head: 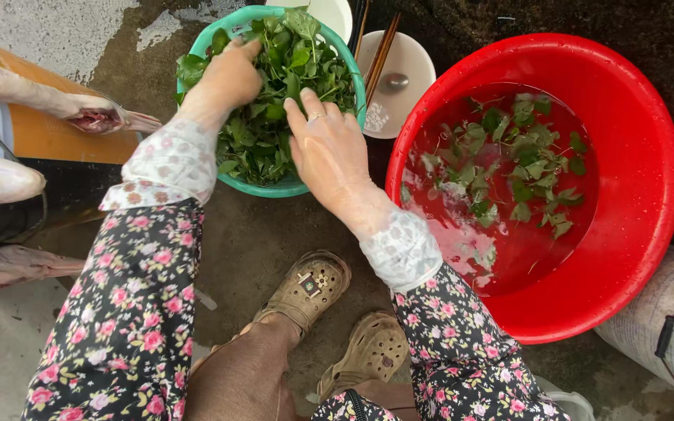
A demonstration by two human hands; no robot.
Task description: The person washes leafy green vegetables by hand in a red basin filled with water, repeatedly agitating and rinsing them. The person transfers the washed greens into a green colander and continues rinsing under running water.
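Note:
A teal basket (286, 187) heaped with green leaves (290, 70) stands on the wet ground ahead of me. My left hand (228, 74) rests on the leaves at the basket's left side, fingers curled into the pile. Palm down, my right hand (328, 148) lies over the leaves near the basket's right front rim, fingers spread. Whether either hand grips leaves is not visible. To the right, a large red basin (633, 195) holds water with green leaves (520, 160) floating in it. I wear floral sleeves.
White bowls (399, 86) with chopsticks (380, 51) and a spoon sit behind the basket. Another person's hand (95, 117) is over an orange board (48, 132) at left. My tan clogs (306, 288) are below. A grey bucket (665, 327) stands at lower right.

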